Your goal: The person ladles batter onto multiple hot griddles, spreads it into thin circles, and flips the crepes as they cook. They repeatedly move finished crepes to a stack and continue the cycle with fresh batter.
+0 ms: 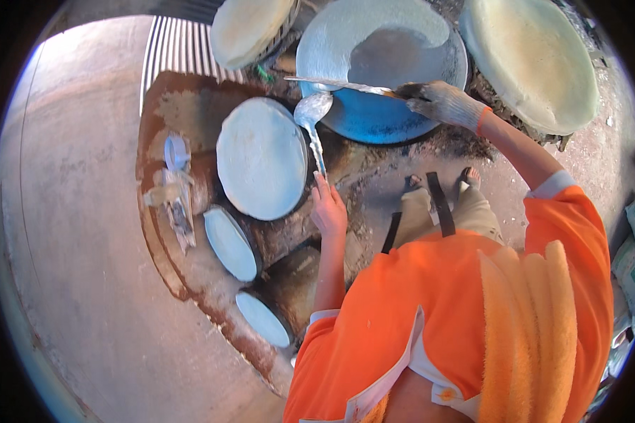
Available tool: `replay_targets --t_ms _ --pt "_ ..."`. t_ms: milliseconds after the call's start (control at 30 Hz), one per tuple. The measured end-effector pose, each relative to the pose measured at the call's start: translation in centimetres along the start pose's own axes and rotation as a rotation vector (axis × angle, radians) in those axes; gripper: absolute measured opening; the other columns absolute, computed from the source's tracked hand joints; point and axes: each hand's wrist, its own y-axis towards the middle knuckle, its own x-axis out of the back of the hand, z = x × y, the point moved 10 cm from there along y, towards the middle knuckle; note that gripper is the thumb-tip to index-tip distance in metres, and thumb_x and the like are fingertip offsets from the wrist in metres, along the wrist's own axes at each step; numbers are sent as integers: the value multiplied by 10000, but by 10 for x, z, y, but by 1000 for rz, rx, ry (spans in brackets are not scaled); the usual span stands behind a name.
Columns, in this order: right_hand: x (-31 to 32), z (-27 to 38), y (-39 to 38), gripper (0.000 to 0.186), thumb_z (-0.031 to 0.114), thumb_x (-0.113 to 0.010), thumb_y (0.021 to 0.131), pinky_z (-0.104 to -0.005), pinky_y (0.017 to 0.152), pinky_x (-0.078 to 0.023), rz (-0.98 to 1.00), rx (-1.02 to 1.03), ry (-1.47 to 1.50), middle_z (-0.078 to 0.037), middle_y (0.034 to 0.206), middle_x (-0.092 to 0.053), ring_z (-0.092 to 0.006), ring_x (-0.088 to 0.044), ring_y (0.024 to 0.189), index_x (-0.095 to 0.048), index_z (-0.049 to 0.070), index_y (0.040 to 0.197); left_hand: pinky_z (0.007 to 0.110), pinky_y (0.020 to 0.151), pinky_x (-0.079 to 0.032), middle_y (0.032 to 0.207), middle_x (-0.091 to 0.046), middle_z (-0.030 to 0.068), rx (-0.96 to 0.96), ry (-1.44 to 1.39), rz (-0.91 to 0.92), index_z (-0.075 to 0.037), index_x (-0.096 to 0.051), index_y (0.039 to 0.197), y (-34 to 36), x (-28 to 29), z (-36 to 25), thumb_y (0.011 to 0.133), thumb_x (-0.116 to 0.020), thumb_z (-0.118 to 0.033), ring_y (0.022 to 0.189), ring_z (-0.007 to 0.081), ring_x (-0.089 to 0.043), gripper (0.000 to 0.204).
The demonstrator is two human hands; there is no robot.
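My left hand (329,209), bare, grips the handle of a ladle (313,109) coated in white batter; its bowl lies at the left rim of a large round griddle (381,125). Pale batter (335,39) covers the griddle's far and left parts in a curved band, leaving a darker bare patch in the middle. In a soiled knitted glove, my right hand (441,104) is closed on a long thin flat spatula (342,85). The spatula reaches leftward over the griddle, past its left rim, just above the ladle's bowl.
A wide round vessel with a white surface (261,158) stands left of the ladle, with two smaller ones (231,243) nearer. Large pale thin rounds lie on supports at far left (250,32) and right (533,63). A tape roll (177,152) sits on the brown ledge.
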Motion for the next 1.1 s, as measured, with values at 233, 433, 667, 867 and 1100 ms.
replay_targets --t_ms 233,433,667,867,1100 --pt "-49 -83 -179 484 364 -493 886 -220 342 -314 188 -587 704 33 594 -398 -60 -353 405 -443 92 1283 378 567 -471 839 -542 144 42 -383 117 -25 -447 1245 -88 6 6 826 -562 -107 691 319 -580 443" --pt "-141 -15 -199 476 172 -594 834 -164 346 -314 -211 -821 1543 48 606 -420 -17 -361 426 -423 108 1274 263 490 -391 730 -508 71 -237 -963 335 -9 -507 1159 -18 37 25 852 -534 -97 548 150 -473 321" --pt "-237 22 -133 225 351 -530 869 -208 346 -272 -520 -841 1429 64 586 -405 -46 -351 412 -479 133 878 158 396 -260 717 -423 4 82 -1529 254 -49 -359 1269 19 58 91 927 -356 -77 441 19 -323 343" --pt "-285 52 -69 260 372 -497 882 -255 330 -273 -381 -826 1281 27 529 -384 -90 -326 369 -443 147 761 174 380 -280 697 -411 1 241 -1537 268 -15 -365 1229 -38 61 121 915 -377 -59 426 29 -318 317" --pt "-325 -29 -26 312 390 -510 854 -315 347 -356 -430 -464 954 -17 523 -440 -151 -419 381 -461 113 719 185 378 -296 679 -421 5 343 -1552 163 -23 -396 1199 -92 91 112 899 -443 -62 420 37 -339 306"
